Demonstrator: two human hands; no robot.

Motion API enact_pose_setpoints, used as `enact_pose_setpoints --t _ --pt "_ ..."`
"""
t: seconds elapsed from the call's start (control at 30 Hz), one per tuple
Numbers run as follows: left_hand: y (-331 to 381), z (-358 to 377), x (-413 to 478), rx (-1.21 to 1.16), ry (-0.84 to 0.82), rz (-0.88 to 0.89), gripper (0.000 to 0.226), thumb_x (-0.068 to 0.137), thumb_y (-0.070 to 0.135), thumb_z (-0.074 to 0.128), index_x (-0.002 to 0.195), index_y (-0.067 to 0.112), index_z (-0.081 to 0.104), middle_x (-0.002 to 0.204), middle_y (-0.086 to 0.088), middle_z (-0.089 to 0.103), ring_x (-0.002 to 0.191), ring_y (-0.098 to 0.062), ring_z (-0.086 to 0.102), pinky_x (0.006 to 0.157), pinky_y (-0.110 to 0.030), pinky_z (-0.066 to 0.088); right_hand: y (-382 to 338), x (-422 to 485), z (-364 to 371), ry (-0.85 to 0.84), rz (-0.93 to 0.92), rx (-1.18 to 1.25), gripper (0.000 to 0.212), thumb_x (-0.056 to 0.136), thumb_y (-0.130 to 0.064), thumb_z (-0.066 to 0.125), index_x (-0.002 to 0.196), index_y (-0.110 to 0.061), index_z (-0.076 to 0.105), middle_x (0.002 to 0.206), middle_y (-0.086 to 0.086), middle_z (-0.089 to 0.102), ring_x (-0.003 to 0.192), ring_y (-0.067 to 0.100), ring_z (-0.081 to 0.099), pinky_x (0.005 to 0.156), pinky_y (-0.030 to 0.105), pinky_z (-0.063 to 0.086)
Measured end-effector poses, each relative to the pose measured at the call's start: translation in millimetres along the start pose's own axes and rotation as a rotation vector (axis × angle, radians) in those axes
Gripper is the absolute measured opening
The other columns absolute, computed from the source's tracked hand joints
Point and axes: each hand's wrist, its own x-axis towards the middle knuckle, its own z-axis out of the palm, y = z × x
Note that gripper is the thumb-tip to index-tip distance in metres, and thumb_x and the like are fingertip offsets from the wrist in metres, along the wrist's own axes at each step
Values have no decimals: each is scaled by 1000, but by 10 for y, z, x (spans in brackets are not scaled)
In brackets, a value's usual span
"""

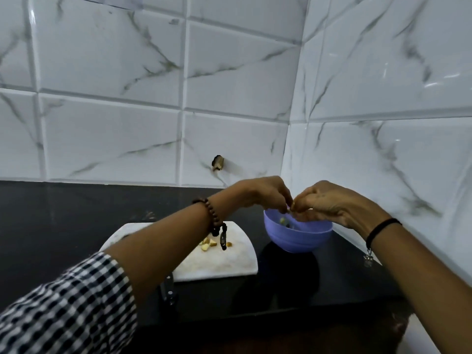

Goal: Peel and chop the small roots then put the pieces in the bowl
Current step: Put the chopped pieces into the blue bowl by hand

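Bowl [297, 241] stood at the counter's [63, 213] right end, just off the board's [224, 267] far-right corner. Left hand [263, 191] and right hand [332, 203] met fingertip to fingertip directly over its rim, both apparently pinching one root bit [293, 206]; blur left that unsure. Other root pieces [208, 245] lay leftward on the board, nearer the left hand.

A kitchen corner is pictured: two walls [115, 72] clad in glossy white marble-effect tiles are met by a black stone counter [63, 213]. A white cutting board [229, 267] is laid on the counter with chopped pieces [208, 244] of pale root scattered on it, a dark-handled knife [168, 290] is set at its near edge, and a lilac plastic bowl [296, 238] is placed beside it
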Motion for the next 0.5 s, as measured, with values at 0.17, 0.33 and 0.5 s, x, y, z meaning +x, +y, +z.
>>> enact_pose_setpoints --t 0.17,0.33,0.5 --pt "-11 127 23 109 80 33 30 86 8 65 115 12 73 113 -6 71 110 -18 60 91 -29 48 84 57 22 94 47 -292 16 90 7 59 102 5 70 95 20 72 77 28 74 58 27 60" --pt "-80 80 -24 96 145 116 20 78 10 72 97 11 78 87 -6 76 83 -15 71 86 -36 57 35 18 111 243 -97 -482 8 81 0 73 88 -3 75 75 10 72 58 16 71 40 16 48" --pt "-132 -109 -129 101 191 126 12 83 12 70 91 9 77 74 -2 75 64 -6 69 72 -20 56 -93 -5 217 278 -245 -495 9 81 1 72 84 -8 74 78 7 71 65 15 70 44 16 50"
